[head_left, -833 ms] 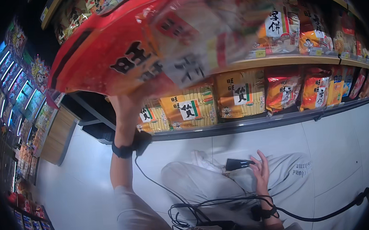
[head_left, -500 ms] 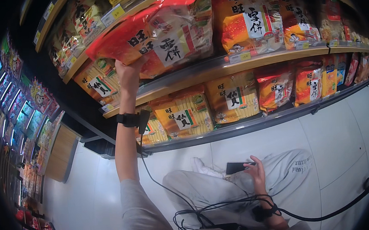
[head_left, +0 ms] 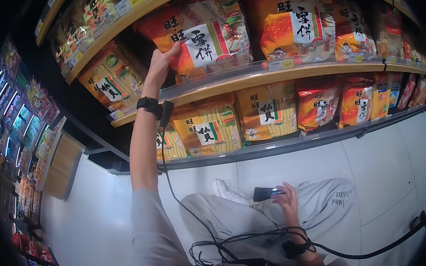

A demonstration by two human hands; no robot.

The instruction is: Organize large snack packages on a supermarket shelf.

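My left hand [head_left: 163,63] reaches up to the upper shelf and pinches the left edge of a large red-and-orange bag of rice crackers [head_left: 209,42]. The bag stands on the shelf, its printed front and clear window towards me. Beside it, to the right, is another big bag of the same kind [head_left: 294,26]. Down over my lap, my right hand [head_left: 288,199] has its fingers curled at the right end of a black phone [head_left: 265,193]. Part of the phone's lit screen shows by the fingertips.
The wooden upper shelf [head_left: 239,84] has a clear front lip with price tags. Yellow bags of stick snacks [head_left: 205,133] and smaller red bags [head_left: 318,106] fill the lower shelf. Black cables [head_left: 220,238] run from my wrists across my lap. Pale tiles [head_left: 101,225] cover the floor.
The bag of rice crackers has gone from tilted forward, its red top leaning out, to standing upright further back. My left hand moved right and slightly up with it. My right hand stays at the phone.
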